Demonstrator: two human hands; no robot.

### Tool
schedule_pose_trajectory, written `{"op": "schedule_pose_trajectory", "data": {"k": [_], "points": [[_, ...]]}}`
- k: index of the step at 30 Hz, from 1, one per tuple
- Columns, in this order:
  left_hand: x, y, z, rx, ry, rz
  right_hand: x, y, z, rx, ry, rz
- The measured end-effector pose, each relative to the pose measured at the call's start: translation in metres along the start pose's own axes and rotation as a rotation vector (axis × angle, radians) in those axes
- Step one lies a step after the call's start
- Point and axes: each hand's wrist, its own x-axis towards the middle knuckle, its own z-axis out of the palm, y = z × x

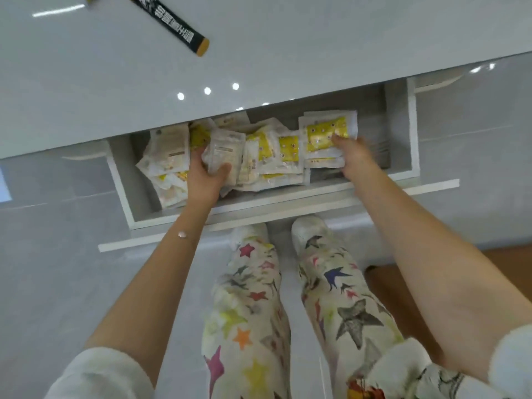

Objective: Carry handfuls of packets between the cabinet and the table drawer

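Observation:
An open white drawer (288, 203) under a glossy grey counter holds several white and yellow sachets (270, 151). My left hand (205, 177) is inside the drawer and grips a small bundle of white sachets (223, 152), thumb curled over their front. My right hand (352, 155) reaches in at the right and pinches the lower edge of a yellow-patterned sachet (328, 133) lying on top of the pile. More sachets (168, 156) lie heaped at the drawer's left end.
A black and gold stick pack (172, 23) lies on the grey counter (288, 53) above the drawer. My legs in star-print trousers (253, 312) stand right in front of the drawer. Closed grey cabinet fronts (475, 139) flank it.

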Motion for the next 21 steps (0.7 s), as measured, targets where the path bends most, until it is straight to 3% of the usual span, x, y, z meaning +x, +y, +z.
{"op": "schedule_pose_trajectory", "data": {"k": [4,16,21], "points": [[-0.021,0.014,-0.006,0.171,0.059,0.113,-0.033,-0.008,-0.002,-0.149,0.051,-0.069],[-0.183,0.160,-0.126,0.457,0.171,0.403,-0.289,-0.115,-0.045,-0.693,-0.121,-0.670],[-0.265,0.214,-0.192,0.616,0.226,0.370,-0.415,-0.172,-0.051,-0.991,-0.146,-0.977]]}}
